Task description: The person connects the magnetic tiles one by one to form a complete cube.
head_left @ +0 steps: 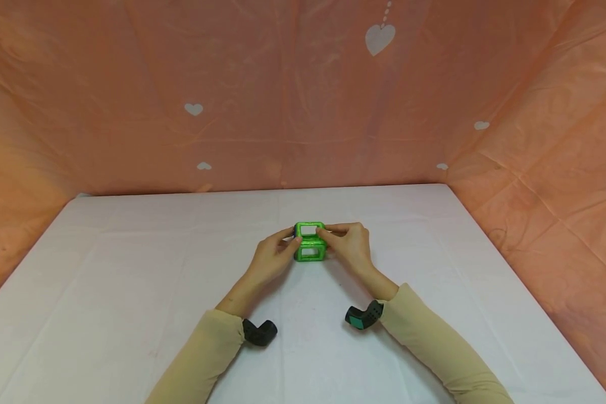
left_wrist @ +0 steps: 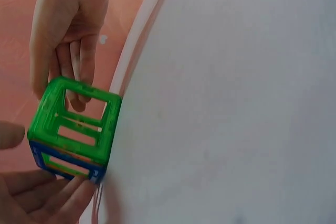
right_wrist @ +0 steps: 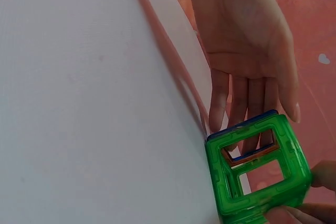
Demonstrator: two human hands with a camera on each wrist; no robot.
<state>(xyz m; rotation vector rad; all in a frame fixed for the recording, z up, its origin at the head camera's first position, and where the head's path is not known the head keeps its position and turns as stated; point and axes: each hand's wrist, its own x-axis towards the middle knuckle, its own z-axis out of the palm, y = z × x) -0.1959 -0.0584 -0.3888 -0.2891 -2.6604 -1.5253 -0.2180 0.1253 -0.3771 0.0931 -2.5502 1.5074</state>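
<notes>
A hollow cube of magnetic tiles [head_left: 310,242], mostly green with open window-like faces, is held between both hands near the middle of the white table. My left hand [head_left: 271,255] grips its left side, thumb at the front edge. A blue tile [left_wrist: 60,158] faces that hand, with some orange showing beside it. From the other side my right hand [head_left: 352,246] pinches the cube, thumb on its upper part. In the right wrist view the green frame [right_wrist: 252,203] shows an orange-edged piece [right_wrist: 253,156] through its window. The cube's far and under faces are hidden.
A white cloth [head_left: 131,280] covers the table. Orange sheeting with pale hearts [head_left: 283,101] rises behind and at both sides. Each wrist carries a small dark camera, one at the left cuff [head_left: 260,333] and one at the right cuff [head_left: 365,315].
</notes>
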